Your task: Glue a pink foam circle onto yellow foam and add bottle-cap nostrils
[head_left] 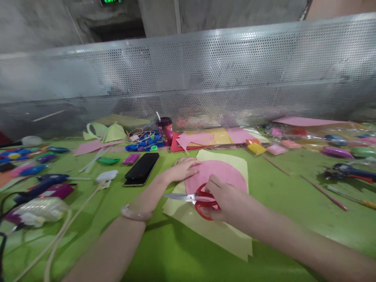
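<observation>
A round pink paper piece (223, 172) lies on pale yellow paper (226, 241) in front of me. My left hand (183, 169) rests with fingers stretched out on the left edge of the pink piece. Red-handled scissors (201, 199) are in my right hand (220, 197), its fingers in the handle loops. The blades point left over the papers and look closed together. A black phone (142, 168) lies left of my left wrist, which wears a pale bracelet (136, 213).
A dark cup (166, 131) with a straw stands by the perforated metal panel (205, 78). Glue guns (44, 186), a power strip with cables (41, 209) and clay packets lie left. More packets (336, 152), thin sticks (324, 192) and pliers (346, 171) lie right.
</observation>
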Demonstrator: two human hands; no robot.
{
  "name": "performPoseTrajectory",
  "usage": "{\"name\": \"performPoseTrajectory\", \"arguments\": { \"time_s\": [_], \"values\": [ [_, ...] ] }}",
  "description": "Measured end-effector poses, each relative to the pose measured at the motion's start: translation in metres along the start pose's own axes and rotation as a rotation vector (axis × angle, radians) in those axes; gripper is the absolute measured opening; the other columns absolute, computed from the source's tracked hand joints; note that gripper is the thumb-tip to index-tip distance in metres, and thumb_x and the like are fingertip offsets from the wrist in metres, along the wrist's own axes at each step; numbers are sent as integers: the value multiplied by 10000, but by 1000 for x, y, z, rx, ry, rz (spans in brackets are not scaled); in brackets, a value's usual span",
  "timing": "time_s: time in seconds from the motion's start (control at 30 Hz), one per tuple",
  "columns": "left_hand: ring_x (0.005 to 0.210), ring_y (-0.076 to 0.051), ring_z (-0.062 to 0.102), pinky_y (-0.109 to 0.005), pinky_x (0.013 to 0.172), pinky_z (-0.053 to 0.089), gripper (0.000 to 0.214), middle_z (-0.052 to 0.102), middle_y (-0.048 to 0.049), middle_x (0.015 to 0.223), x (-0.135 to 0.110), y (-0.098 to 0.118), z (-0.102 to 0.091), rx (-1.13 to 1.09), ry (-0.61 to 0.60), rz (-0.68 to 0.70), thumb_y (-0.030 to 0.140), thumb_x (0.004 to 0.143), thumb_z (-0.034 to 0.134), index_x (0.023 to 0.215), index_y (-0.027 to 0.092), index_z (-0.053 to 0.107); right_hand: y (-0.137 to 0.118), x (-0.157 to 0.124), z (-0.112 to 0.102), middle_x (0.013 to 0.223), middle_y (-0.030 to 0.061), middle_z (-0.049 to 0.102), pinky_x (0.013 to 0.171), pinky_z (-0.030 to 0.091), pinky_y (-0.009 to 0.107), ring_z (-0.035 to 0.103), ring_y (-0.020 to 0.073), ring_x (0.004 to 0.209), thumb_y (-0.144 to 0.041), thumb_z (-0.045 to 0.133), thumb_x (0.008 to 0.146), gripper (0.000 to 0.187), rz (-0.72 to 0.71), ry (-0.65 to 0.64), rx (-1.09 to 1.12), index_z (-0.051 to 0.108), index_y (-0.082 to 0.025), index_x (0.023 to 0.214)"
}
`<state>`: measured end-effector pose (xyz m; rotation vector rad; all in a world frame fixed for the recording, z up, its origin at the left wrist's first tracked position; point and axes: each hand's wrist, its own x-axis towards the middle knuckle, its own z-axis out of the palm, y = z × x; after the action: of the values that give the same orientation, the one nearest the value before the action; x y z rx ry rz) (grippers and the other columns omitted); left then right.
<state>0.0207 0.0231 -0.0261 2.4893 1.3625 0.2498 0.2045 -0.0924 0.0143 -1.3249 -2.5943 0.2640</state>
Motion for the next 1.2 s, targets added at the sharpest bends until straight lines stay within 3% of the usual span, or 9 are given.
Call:
{"name": "performPoseTrajectory", "arguments": {
  "time_s": [0.2, 0.37, 0.57, 0.93, 1.2],
  "values": [
    [1308, -245, 331, -399, 1096, 214, 519, 415, -76, 1405, 6, -8, 7, 1, 26, 31, 511, 886, 360, 1296, 212, 471, 9, 4, -7, 897, 71, 590, 523, 429, 259, 557, 147, 660, -301, 598, 746, 152, 110, 119, 70, 524, -169, 746],
    [1299, -239, 343, -383, 1099, 204, 529, 427, -69, 1398, 9, -14, 11, 14, 40, 51, 524, 883, 364, 1299, 214, 469, 15, 8, 4, 776, 30, 552, 487, 387, 255, 487, 123, 571, -345, 614, 701, 207, 101, 131, 70, 491, -180, 711],
    [1319, -251, 299, -424, 1099, 192, 545, 378, -52, 1432, 6, -10, 8, 34, 20, 37, 555, 889, 316, 1327, 248, 424, 4, 4, 11, 791, 22, 531, 480, 372, 230, 494, 93, 537, -276, 609, 740, 164, 43, 41, 64, 524, -142, 782],
    [1268, -274, 370, -399, 1078, 259, 575, 444, -91, 1375, 9, -15, 10, 10, 44, 67, 557, 875, 350, 1295, 184, 469, 8, 9, 1, 808, 48, 562, 493, 384, 249, 513, 116, 564, -312, 610, 726, 219, 160, -47, 57, 535, -130, 822],
    [1302, -262, 328, -422, 1093, 223, 547, 414, -75, 1401, 11, -17, 12, 0, 25, 23, 563, 859, 380, 1288, 236, 469, 8, 6, -4, 790, 50, 574, 466, 392, 242, 527, 123, 563, -329, 608, 732, 213, 165, -96, 76, 539, -142, 808]
  ]
}}
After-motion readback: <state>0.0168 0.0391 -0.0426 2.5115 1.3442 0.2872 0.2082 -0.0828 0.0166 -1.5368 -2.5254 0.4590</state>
